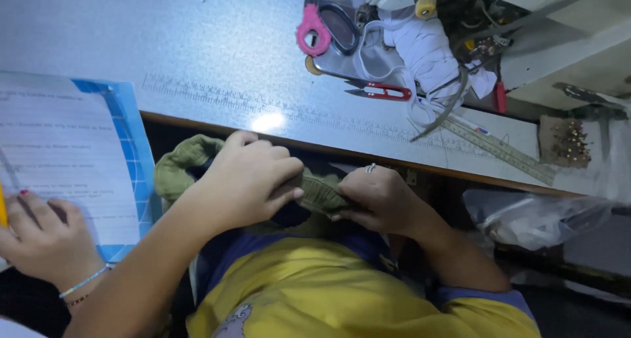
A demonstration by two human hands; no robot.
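Head view, lap below the table (197, 55) edge. Item held: olive cloth (190, 157), ribbed, bunched; it is gripped between both hands just under the table's front edge, over a yellow shirt (315, 298). Left hand (246, 180): fingers curled shut over the cloth, thumb pressed against its ribbed band. Right hand (378, 196): fingers closed on the same band, a ring (370, 168) worn; the two hands are set just beside each other, the band between them.

Containers: clear plastic bag (532, 216), at right below the table; its contents cannot be told. Brown pincushion (565, 141), studded with pins, at the far right.

On the table: sewing machine (394, 22) wrapped in white cloth, pink-handled scissors (314, 27), red thread snips (381, 91), ruler (499, 150) laid slantwise. A measuring scale is marked along the table's front edge.

At left: blue clipboard (128, 141) with a printed sheet, another person's hand (46, 239) rested on it, beaded bracelet (82, 282) at the wrist.
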